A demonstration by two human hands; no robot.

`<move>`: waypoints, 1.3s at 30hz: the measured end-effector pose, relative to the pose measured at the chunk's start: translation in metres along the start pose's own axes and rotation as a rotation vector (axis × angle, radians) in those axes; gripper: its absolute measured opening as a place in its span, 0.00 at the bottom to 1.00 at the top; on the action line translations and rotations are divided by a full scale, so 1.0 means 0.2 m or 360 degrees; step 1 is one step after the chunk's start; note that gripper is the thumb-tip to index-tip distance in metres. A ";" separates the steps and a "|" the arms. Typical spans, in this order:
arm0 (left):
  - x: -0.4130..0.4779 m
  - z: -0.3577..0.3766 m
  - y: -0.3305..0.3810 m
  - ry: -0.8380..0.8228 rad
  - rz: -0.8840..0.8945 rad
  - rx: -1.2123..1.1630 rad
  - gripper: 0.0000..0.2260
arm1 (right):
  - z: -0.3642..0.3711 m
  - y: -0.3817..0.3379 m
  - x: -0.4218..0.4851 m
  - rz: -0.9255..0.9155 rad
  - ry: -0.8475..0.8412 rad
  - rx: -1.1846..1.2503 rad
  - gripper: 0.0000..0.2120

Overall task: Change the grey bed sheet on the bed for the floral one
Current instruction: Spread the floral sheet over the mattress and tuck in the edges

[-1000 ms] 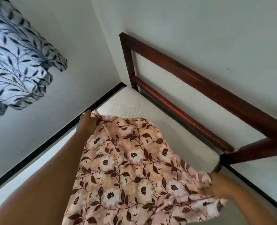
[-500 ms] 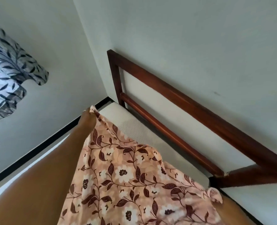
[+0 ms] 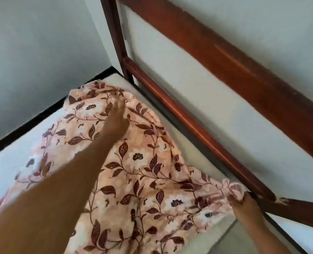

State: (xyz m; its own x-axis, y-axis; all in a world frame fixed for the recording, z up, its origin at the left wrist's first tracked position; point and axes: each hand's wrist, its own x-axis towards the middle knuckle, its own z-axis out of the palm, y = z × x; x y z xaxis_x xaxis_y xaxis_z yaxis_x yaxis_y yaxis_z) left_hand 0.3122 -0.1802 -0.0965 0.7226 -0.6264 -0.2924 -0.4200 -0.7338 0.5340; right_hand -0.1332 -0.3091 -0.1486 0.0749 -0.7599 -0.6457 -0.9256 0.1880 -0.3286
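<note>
L. hand (image 3: pixel 117 119) on floral sheet (image 3: pixel 143 176), fingers blurred in folds, grip cannot be told. R. hand (image 3: pixel 243 204) clenches bunched corner. Sheet lies on mattress (image 3: pixel 7 156), held edge parallel to wooden headboard (image 3: pixel 225 61), just beside it.

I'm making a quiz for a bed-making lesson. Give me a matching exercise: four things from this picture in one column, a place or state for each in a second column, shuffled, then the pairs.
1 floral sheet
2 left hand
3 right hand
4 headboard rail

A grips a bunched sheet corner
B dark wood, along the wall
C crumpled over the mattress
D on the sheet, near the far corner

Pairs: 1-C, 2-D, 3-A, 4-B
</note>
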 end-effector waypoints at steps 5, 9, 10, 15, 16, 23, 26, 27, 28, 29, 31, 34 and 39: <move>-0.80 0.72 -0.01 -0.0357 -0.0060 0.0097 0.30 | 0.03 0.11 0.13 0.0142 -0.0038 0.0005 0.10; -1.29 1.08 0.02 -0.0800 0.0072 0.0297 0.31 | 0.03 0.19 0.23 0.0539 0.0086 0.0188 0.17; -1.36 1.14 0.02 -0.0951 0.0051 0.0380 0.32 | 0.02 0.20 0.22 0.0626 0.0097 0.0247 0.18; -1.54 1.29 -0.03 -0.1195 -0.0054 0.0601 0.30 | 0.08 0.30 0.25 0.0783 0.0206 0.0559 0.27; -1.54 1.30 -0.04 -0.1140 -0.0026 0.0602 0.26 | 0.09 0.30 0.23 0.0763 0.0197 0.0699 0.24; -1.66 1.38 0.04 -0.1275 0.0009 0.0343 0.13 | 0.15 0.38 0.10 0.0226 0.0340 0.0164 0.36; -1.78 1.46 0.17 -0.1469 0.0171 0.0244 0.15 | 0.17 0.43 0.02 0.0131 0.0309 -0.0004 0.36; -1.81 1.48 0.22 -0.1532 0.0209 0.0230 0.16 | 0.17 0.45 0.02 0.0126 0.0265 -0.0027 0.37; -1.83 1.51 0.24 -0.1590 0.0250 0.0233 0.17 | 0.18 0.46 0.01 0.0109 0.0221 -0.0076 0.37; -1.85 1.53 0.26 -0.1624 0.0254 0.0249 0.17 | 0.18 0.46 0.00 0.0108 0.0176 -0.0118 0.38; -1.86 1.57 0.27 -0.1588 0.0254 0.0272 0.16 | 0.18 0.48 0.01 0.0118 0.0160 -0.0140 0.41; -1.83 1.59 0.24 -0.1402 0.0213 0.0201 0.18 | 0.18 0.48 0.02 0.0262 0.0208 0.0085 0.39; -1.54 1.49 0.32 -0.0933 0.0162 0.0050 0.18 | 0.21 0.46 0.10 0.0511 0.0242 0.0296 0.17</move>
State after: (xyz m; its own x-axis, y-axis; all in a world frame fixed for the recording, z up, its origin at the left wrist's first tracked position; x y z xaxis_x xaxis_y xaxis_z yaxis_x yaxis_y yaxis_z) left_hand -0.1004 -0.1126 -0.2084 0.2579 -0.7282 -0.6350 -0.4940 -0.6642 0.5610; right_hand -0.2017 -0.2796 -0.2211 -0.2756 -0.7249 -0.6313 -0.8089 0.5298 -0.2551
